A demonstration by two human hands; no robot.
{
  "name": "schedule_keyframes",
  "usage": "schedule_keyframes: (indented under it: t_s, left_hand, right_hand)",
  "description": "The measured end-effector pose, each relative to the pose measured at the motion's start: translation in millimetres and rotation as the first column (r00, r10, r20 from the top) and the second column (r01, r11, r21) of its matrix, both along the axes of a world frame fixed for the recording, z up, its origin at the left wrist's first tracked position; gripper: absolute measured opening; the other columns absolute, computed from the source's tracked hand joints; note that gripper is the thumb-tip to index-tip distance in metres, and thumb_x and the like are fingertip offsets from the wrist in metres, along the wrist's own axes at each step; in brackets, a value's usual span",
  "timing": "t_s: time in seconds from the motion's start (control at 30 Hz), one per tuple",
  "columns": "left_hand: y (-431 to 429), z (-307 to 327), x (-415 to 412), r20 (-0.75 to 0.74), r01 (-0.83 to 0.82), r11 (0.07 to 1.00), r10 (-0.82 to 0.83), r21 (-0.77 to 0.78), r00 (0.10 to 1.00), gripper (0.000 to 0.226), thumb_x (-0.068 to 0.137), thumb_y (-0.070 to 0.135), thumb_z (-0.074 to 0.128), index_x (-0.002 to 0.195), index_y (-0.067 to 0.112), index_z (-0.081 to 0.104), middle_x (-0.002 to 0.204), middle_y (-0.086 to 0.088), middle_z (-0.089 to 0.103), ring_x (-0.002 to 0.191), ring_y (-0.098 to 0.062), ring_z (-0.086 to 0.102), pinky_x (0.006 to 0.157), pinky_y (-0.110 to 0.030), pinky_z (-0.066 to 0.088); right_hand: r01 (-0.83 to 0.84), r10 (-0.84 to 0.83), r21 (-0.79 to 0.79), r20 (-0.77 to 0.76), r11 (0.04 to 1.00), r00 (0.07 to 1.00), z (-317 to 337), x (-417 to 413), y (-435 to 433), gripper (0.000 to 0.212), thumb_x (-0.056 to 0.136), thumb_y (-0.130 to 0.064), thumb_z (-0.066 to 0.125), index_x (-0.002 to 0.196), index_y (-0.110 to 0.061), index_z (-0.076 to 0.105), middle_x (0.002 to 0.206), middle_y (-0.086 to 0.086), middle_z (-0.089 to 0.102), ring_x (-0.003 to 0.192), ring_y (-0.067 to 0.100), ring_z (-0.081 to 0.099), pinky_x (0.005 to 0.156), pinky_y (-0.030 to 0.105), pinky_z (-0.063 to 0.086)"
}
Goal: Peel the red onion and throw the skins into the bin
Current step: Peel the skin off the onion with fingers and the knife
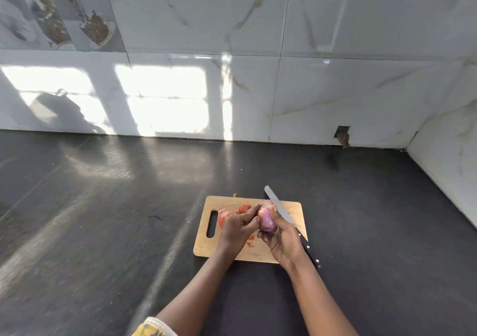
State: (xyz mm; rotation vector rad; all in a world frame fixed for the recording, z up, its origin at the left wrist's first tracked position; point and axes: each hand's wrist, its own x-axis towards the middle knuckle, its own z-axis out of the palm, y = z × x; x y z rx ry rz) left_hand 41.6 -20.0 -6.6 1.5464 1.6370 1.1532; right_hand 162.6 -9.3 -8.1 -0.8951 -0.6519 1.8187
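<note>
Onion: glossy purple oval, tip toward 12 o'clock; my right hand grips it, left hand pinches its tip.

Home kitchen: black countertop, marble-look wall tiles, cutting board.

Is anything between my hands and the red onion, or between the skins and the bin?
Nothing visible: the right hand holds the red onion and the left hand pinches its top. Loose skins lie on the cutting board. No bin is in view, so that path cannot be judged.
</note>
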Motion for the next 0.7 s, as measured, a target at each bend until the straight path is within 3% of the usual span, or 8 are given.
schedule_keyframes:
  t_s: [0.03,0.1,0.2,0.33,0.4,0.53,0.63,0.7]
  left_hand:
    - [0,-3,0,0.042,0.002,1.0,-0.001,-0.022,0.999,0.034,0.084,0.009,0.061,0.118,0.008,0.061,0.046,0.033,0.047,0.049,0.011,0.043,0.067,-0.01,0.041]
    - [-1,-6,1,0.122,-0.005,0.999,0.011,-0.053,0.992,0.037,0.083,0.011,0.064,0.119,0.011,0.061,0.075,0.02,0.065,0.062,0.011,0.049,0.071,-0.009,0.043]
    - [-3,-8,3,0.202,-0.002,0.997,0.018,-0.082,0.979,0.036,0.084,0.01,0.062,0.12,0.017,0.059,0.091,0.009,0.068,0.069,0.013,0.052,0.078,-0.01,0.045]
    - [-5,-9,6,0.253,0.006,0.996,0.016,-0.087,0.967,0.038,0.087,0.006,0.058,0.122,0.02,0.055,0.091,0.011,0.065,0.066,0.019,0.052,0.072,-0.003,0.043]
    - [-4,-11,7,0.294,0.01,0.994,0.023,-0.108,0.955,0.038,0.087,0.005,0.056,0.122,0.019,0.055,0.089,0.011,0.065,0.066,0.014,0.053,0.073,-0.008,0.045]
    - [-6,-14,8,0.383,0.01,0.99,0.045,-0.14,0.923,0.038,0.085,0.011,0.056,0.121,0.02,0.059,0.086,0.003,0.068,0.064,-0.006,0.054,0.072,-0.03,0.05]
    - [-6,-13,10,0.383,0.0,0.99,0.053,-0.139,0.922,0.039,0.086,0.005,0.054,0.117,0.028,0.059,0.078,0.003,0.065,0.06,-0.003,0.052,0.069,-0.028,0.049]
    - [-6,-10,11,0.331,-0.023,0.992,0.063,-0.125,0.942,0.04,0.084,0.001,0.053,0.12,0.019,0.059,0.076,0.006,0.064,0.056,0.005,0.051,0.071,-0.025,0.048]
  right_hand:
    - [-0.003,0.003,0.007,0.001,1.0,1.0,-1,-1,0,0.029,0.086,-0.029,0.055,0.094,-0.003,0.065,0.067,0.012,0.064,0.043,0.015,0.053,0.039,0.02,0.04]
    - [0.004,-0.004,0.02,-0.009,1.0,1.0,-5,-2,0,0.035,0.082,-0.031,0.057,0.1,-0.002,0.064,0.074,0.014,0.064,0.048,0.016,0.054,0.04,0.021,0.041]
    - [0.013,-0.012,0.042,-0.007,0.999,1.0,-13,-2,1,0.051,0.082,-0.036,0.062,0.115,0.003,0.06,0.095,0.021,0.064,0.067,0.021,0.059,0.051,0.026,0.047]
    - [-0.004,0.005,0.067,-0.018,0.998,1.0,-18,-1,2,0.078,0.057,-0.051,0.085,0.114,-0.002,0.063,0.099,0.02,0.066,0.074,0.024,0.06,0.056,0.028,0.049]
    - [-0.015,0.017,0.08,-0.027,0.997,0.999,-21,-1,3,0.076,0.055,-0.052,0.086,0.111,-0.006,0.065,0.102,0.021,0.064,0.077,0.026,0.059,0.058,0.03,0.048]
    - [-0.02,0.025,0.093,-0.053,0.995,0.998,-19,-1,0,0.08,0.051,-0.05,0.088,0.113,-0.006,0.064,0.105,0.022,0.065,0.079,0.027,0.063,0.058,0.031,0.051]
    - [-0.021,0.026,0.097,-0.056,0.995,0.998,-15,-1,-2,0.08,0.045,-0.049,0.091,0.108,-0.007,0.065,0.099,0.019,0.068,0.071,0.022,0.064,0.052,0.026,0.053]
    - [-0.023,0.029,0.101,-0.05,0.995,0.998,-14,-1,-2,0.079,0.045,-0.05,0.091,0.106,-0.006,0.066,0.096,0.018,0.068,0.069,0.021,0.063,0.051,0.025,0.051]
